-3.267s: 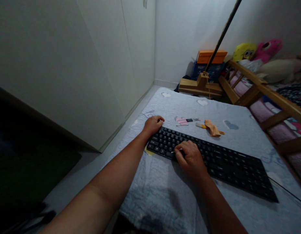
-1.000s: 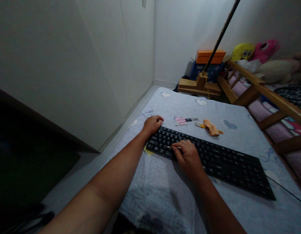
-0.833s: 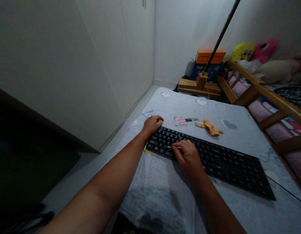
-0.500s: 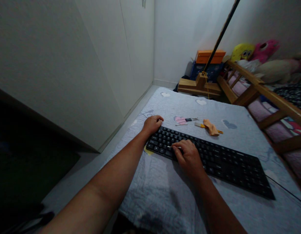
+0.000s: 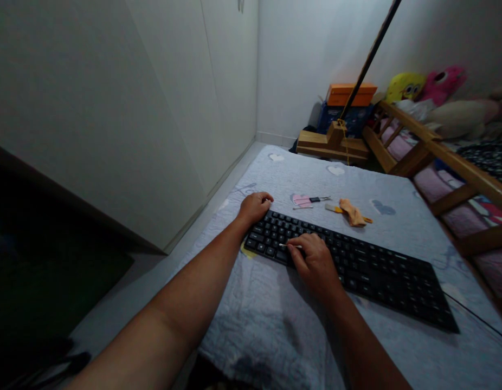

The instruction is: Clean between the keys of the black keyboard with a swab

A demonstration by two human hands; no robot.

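Note:
A black keyboard (image 5: 368, 265) lies across a pale blue quilt (image 5: 275, 325). My left hand (image 5: 254, 207) is curled over the keyboard's far left corner and holds it. My right hand (image 5: 314, 260) rests on the left part of the keys, fingers pinched on a thin white stick (image 5: 284, 246) whose tip touches the keys. A yellow scrap (image 5: 246, 252) peeks out under the keyboard's left end.
Beyond the keyboard lie a pink card with small metal tools (image 5: 306, 201) and a crumpled tan cloth over a yellow tool (image 5: 351, 212). A white wardrobe (image 5: 153, 108) runs along the left. A wooden bed rail (image 5: 446, 157), plush toys (image 5: 422, 86) and boxes (image 5: 348, 95) stand behind.
The right hand with the white stick has shifted slightly left along the keys since 3.3 s ago. Over the last second nothing has visibly moved.

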